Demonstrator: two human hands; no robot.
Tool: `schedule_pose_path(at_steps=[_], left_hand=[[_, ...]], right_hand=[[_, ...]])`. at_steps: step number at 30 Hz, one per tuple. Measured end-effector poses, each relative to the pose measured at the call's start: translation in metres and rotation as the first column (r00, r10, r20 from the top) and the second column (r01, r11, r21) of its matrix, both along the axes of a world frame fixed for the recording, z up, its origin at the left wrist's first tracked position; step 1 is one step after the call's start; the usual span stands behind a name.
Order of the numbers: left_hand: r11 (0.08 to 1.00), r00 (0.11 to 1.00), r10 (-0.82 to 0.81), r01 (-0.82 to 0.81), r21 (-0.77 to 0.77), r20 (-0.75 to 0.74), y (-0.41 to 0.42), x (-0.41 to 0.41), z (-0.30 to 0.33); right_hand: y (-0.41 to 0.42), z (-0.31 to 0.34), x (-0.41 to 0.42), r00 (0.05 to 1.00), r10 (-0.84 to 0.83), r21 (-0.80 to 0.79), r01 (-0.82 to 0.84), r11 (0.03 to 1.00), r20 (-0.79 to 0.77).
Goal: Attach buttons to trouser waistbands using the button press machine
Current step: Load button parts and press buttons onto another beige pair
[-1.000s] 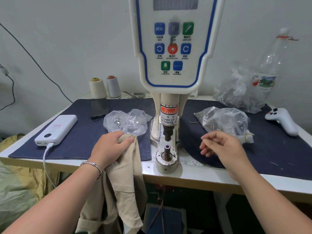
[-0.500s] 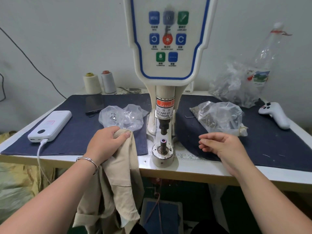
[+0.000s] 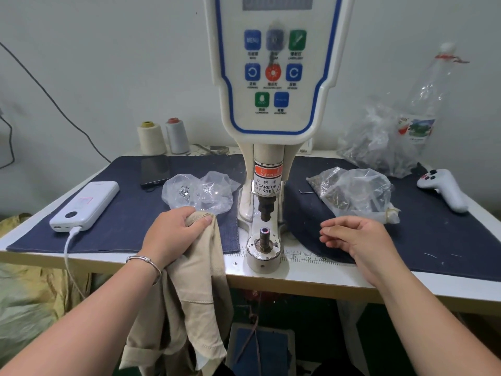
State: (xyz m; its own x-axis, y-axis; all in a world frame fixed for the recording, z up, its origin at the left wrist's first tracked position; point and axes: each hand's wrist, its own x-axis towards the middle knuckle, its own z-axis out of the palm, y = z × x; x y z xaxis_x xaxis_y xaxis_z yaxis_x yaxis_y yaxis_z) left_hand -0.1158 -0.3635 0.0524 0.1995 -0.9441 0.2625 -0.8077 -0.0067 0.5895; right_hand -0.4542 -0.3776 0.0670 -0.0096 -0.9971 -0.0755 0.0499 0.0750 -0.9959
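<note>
Head view: left hand [image 3: 173,234] grips limp beige cotton trousers [image 3: 189,294] at the bunched waistband, left of the white button press machine [image 3: 267,202]; the rest hangs off the near table edge. Right hand [image 3: 360,240], loosely curled, holds nothing visible. Soft, floppy fabric probably needs two-handed flattening.

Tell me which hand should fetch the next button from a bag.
Probably the right hand: it holds nothing and hovers beside the right bag. The left hand grips the trousers.
</note>
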Motion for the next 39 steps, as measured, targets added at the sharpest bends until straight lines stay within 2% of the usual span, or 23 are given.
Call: schedule_pose_path(at_steps=[4,8,12,22,33,39], left_hand=[[1.000,1.000,-0.007,0.008,-0.003,0.008,0.000,0.000,0.000],[1.000,1.000,0.000,0.000,-0.001,0.003,0.001,-0.001,0.001],[1.000,1.000,0.001,-0.001,-0.001,-0.002,0.001,-0.002,0.000],[1.000,1.000,-0.003,0.003,-0.005,-0.011,0.001,-0.001,0.000],[1.000,1.000,-0.006,0.006,-0.013,-0.008,0.000,0.000,-0.001],[1.000,1.000,-0.006,0.006,-0.009,-0.011,-0.001,0.000,-0.002]], right_hand=[[0.013,0.013,0.020,0.996,0.073,-0.049,-0.071,0.996,0.044],[0.027,0.029,0.050,0.985,0.175,-0.119,-0.174,0.978,0.000],[0.034,0.039,0.074,0.983,0.176,-0.147,-0.181,0.972,-0.045],[0.034,0.038,0.079,0.994,0.106,-0.012,-0.106,0.994,-0.020],[0.034,0.037,0.083,0.959,0.132,0.116,-0.165,0.979,0.249],[0.035,0.039,0.081,0.913,0.079,0.253,-0.194,0.948,0.401]])
